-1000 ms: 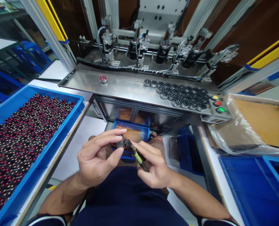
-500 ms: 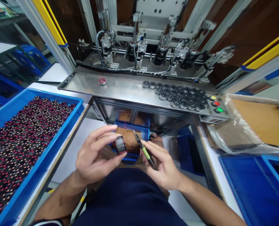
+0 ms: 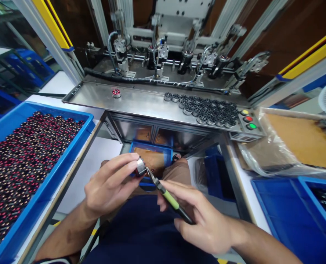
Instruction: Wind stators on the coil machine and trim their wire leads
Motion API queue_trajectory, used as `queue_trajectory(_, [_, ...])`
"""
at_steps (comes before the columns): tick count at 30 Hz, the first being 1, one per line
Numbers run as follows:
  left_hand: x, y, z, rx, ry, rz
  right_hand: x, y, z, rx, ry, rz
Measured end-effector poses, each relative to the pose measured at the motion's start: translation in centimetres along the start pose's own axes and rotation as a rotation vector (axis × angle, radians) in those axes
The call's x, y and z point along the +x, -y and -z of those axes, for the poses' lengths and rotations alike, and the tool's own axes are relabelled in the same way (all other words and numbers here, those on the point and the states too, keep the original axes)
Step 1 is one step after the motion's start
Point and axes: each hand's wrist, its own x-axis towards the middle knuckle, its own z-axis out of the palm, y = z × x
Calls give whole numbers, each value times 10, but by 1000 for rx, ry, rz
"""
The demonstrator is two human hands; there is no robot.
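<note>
Between the thumb and fingers of my left hand (image 3: 112, 183) is a small round motor stator (image 3: 141, 167), with a silvery outer wall and dark inner parts. My right hand (image 3: 198, 209) is wrapped round a pair of pliers (image 3: 170, 198) with green and black handles and a narrow pointed nose. The tip of the pliers reaches the stator's right side; whether it grips anything there is too small to tell. Both hands are held above my lap, in front of the metal bench.
On the metal ledge (image 3: 141, 102) lie one red-wound stator (image 3: 116, 93) and a cluster of dark rings (image 3: 209, 109), left of the push buttons (image 3: 248, 119). A blue bin (image 3: 88, 126) of wound stators stands left, blue trays (image 3: 278, 212) right. Machine fixtures (image 3: 163, 55) rise behind.
The pliers have moved left and turned, so their tip now meets the stator. My left hand has tilted the stator, and my right hand is lower and farther right. The view has shifted slightly.
</note>
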Motion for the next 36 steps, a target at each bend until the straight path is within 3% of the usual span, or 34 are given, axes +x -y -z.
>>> queue_trajectory(5, [-8,4,-2,-213,-25,92,3,-2,-1,34,0,-32])
queue_trajectory(14, [-9,6,-2,-265,-43,129,7,0,-2,147,-11,-99])
queue_trajectory(36, [-8,4,-1,-164,-24,226,14,-1,1,75,23,-171])
